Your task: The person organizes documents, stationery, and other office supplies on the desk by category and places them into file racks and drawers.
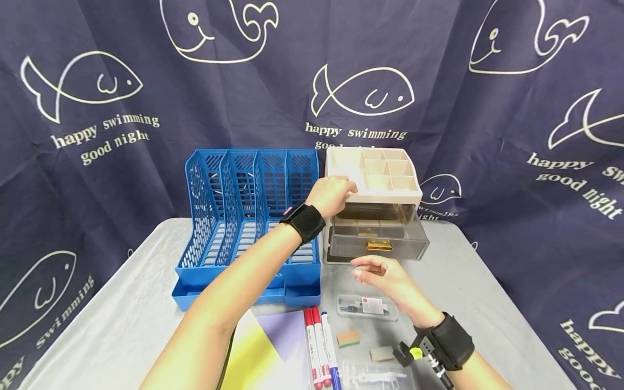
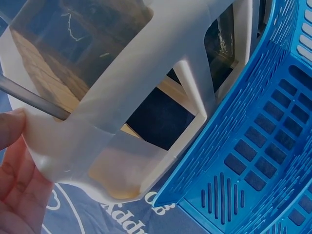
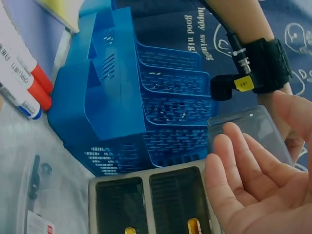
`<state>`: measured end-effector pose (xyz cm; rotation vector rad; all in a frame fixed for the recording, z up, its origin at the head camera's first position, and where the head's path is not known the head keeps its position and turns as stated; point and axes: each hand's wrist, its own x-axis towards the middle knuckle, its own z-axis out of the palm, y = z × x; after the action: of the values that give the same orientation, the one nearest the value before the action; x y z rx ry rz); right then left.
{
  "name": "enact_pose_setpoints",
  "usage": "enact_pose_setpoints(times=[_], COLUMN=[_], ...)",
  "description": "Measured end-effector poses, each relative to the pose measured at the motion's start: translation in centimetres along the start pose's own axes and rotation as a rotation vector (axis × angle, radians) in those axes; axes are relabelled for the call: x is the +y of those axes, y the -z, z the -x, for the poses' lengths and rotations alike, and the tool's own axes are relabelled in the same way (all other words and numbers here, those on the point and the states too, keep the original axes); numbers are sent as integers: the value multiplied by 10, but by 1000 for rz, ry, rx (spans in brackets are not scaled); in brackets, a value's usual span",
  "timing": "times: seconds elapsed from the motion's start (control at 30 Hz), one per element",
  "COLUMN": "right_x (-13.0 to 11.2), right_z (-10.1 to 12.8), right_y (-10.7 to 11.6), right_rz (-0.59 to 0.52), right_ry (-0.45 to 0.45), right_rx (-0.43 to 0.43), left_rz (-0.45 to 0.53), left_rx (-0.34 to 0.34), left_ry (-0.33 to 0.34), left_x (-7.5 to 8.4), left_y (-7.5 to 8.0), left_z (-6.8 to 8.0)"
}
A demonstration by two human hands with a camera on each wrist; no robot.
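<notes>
1. Head view: mid-frame, the left hand (image 1: 333, 194) is curled over the top front-left corner of the cream plastic desk organiser with smoky see-through drawers (image 1: 374, 203), probably to brace it so it doesn't slide. The right hand (image 1: 385, 276) hangs just below the gold drawer handle (image 1: 378, 245), fingers relaxed and holding nothing. The drawer (image 1: 377, 238) looks pulled out a bit. The blue slotted plastic file rack (image 1: 248, 216) sits right beside the organiser, to its left. Red and blue markers (image 1: 319, 346), small erasers (image 1: 348, 338) and a clear pen case (image 1: 368, 307) lie along the bottom on the grey tablecloth (image 1: 122, 325).

2. Left wrist view: fingertips (image 2: 9, 129) at the left edge press on the organiser's cream frame (image 2: 146, 73); blue rack (image 2: 263, 146) fills the right.

3. Right wrist view: lower right, palm up and open, fingers (image 3: 243, 170) loosely spread over the drawer front (image 3: 146, 204) at the bottom.
</notes>
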<state>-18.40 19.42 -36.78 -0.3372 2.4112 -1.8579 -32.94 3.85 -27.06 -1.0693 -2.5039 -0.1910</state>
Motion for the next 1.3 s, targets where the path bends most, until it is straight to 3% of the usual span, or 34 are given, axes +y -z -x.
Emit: enact_pose_setpoints(times=[0.13,0.3,0.47,0.6,0.87,1.3], right_x=[-3,-1,2,10,19,47], right_z=[2,3,1,4,11,5], right_y=[0,2,5,5,2,2], right_rz=[105,209,397,562,775,984], right_ry=[31,121,206,253,285,292], right_rx=[11,-44,-68,-57,-131,-126], left_rz=[12,21,15,27,12,23], left_rx=[6,3,50,42,13,42], left_ry=[0,-3,-11,-17,-8,-11], left_x=[2,1,-1,0,0,0], left_y=[3,3,6,5,-1,-3], left_z=[0,0,-3,-2,2,4])
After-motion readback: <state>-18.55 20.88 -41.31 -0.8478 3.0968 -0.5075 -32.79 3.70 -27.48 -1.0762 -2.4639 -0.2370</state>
